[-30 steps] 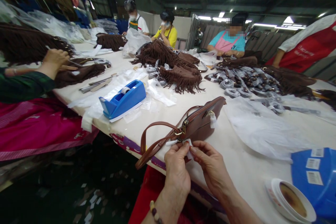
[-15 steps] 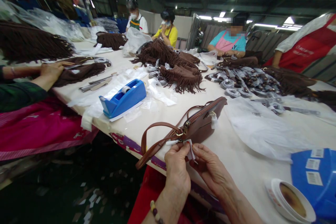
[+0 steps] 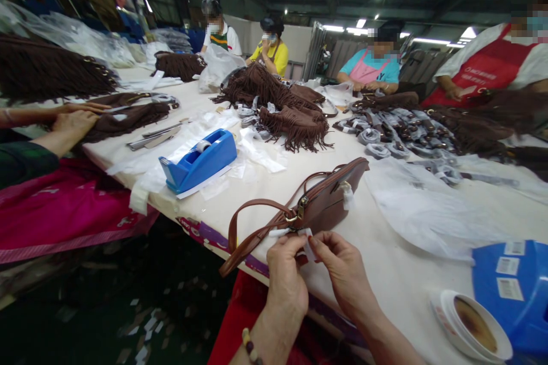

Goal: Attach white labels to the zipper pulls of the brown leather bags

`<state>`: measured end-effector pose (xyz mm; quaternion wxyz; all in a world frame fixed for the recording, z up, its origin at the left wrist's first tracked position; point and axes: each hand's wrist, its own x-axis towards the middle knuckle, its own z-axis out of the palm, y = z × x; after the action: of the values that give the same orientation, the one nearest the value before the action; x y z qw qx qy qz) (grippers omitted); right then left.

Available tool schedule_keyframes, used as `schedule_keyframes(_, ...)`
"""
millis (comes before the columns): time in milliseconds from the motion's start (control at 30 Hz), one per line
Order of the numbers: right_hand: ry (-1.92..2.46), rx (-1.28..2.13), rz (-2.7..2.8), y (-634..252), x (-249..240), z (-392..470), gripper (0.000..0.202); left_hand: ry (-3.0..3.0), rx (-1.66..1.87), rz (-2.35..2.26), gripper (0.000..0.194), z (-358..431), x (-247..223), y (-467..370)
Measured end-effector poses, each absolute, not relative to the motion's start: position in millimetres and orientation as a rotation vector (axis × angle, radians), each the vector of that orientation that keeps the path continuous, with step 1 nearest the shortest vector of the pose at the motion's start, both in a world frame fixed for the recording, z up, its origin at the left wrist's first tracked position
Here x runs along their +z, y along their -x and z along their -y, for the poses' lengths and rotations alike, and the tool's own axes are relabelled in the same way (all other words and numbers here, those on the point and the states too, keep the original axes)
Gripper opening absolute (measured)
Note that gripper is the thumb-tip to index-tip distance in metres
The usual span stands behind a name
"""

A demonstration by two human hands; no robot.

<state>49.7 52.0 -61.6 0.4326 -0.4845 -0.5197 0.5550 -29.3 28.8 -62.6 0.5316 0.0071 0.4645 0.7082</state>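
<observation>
A brown leather handbag [image 3: 331, 199] lies on the table in front of me, its strap [image 3: 240, 234] looping toward the near edge. At the bag's near end my left hand [image 3: 286, 274] is closed, pinching a small white paper tag [image 3: 309, 248]. Close beside it, my right hand [image 3: 342, 262] has thumb and forefinger pressed together on the same tag. A thin white stick-like piece [image 3: 279, 232] shows just above my left fingers; what it belongs to is hidden. A zipper pull [image 3: 302, 206] hangs near the strap's ring.
A blue tape dispenser [image 3: 199, 162] stands to the left. White wrapping sheets [image 3: 423, 211] and a second blue dispenser [image 3: 514, 291] with a tape roll [image 3: 475, 325] lie right. Fringed brown bags [image 3: 295, 122] are heaped beyond. A co-worker's hands [image 3: 77, 122] work at left; others stand opposite.
My right hand has shifted, its fingers now closer over the white tag. The handbag stays in place. At far right a co-worker in a red apron leans further into view.
</observation>
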Motion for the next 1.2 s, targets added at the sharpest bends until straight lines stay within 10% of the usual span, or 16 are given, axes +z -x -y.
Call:
schedule_keyframes(867, 0.916, -0.067, 2.116, -51, -75, -53, 0.015, -0.138, 1.728, -1.186, 0.008, -32, -69, 28)
schedule_keyframes(1200, 0.813, 0.201, 2.077, -58, -74, -51, 0.015, -0.019, 1.637, -1.098, 0.011, -32, -53, 36)
